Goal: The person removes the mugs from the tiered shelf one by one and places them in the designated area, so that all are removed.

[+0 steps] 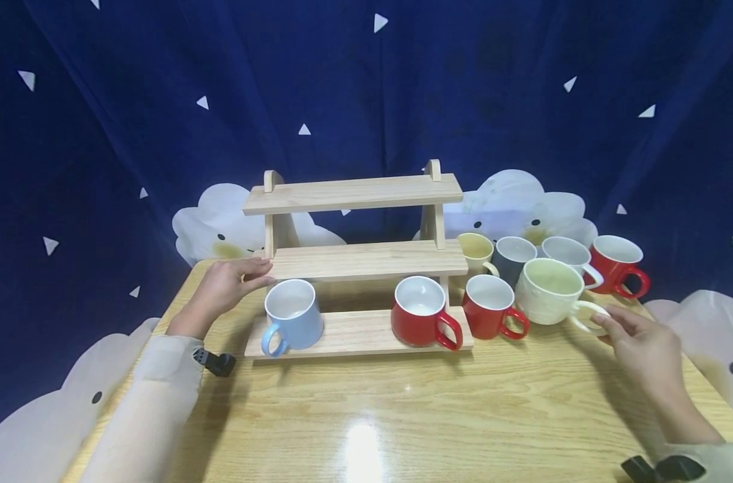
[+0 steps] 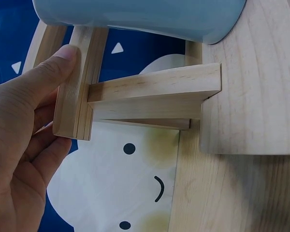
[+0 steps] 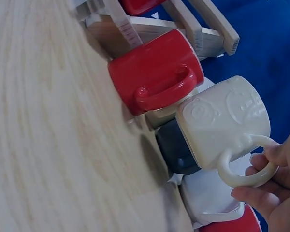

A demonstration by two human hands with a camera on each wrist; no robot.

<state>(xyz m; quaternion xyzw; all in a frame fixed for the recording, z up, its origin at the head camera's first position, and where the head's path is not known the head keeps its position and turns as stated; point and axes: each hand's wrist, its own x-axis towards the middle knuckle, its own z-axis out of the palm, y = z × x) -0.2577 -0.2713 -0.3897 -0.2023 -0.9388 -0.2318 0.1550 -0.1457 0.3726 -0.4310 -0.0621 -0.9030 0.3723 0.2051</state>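
Observation:
My right hand (image 1: 646,345) pinches the handle of a cream mug (image 3: 224,121) with raised relief on its side. In the right wrist view this mug is tilted and overlaps the dark grey mug (image 3: 176,147) and the white mug (image 3: 208,195). With thumb above and fingers below, my left hand (image 1: 230,285) grips the left end of the middle board of a three-tier wooden rack (image 1: 366,260). On the rack's bottom board a light blue mug (image 1: 294,316) stands at the left and a red mug (image 1: 418,315) at the right, both upright.
Right of the rack stand a smaller red mug (image 1: 487,310), a yellowish mug (image 1: 476,253) and, farther right, another red mug (image 1: 610,265). All are on the wooden table (image 1: 318,416). A dark blue curtain (image 1: 354,80) hangs behind.

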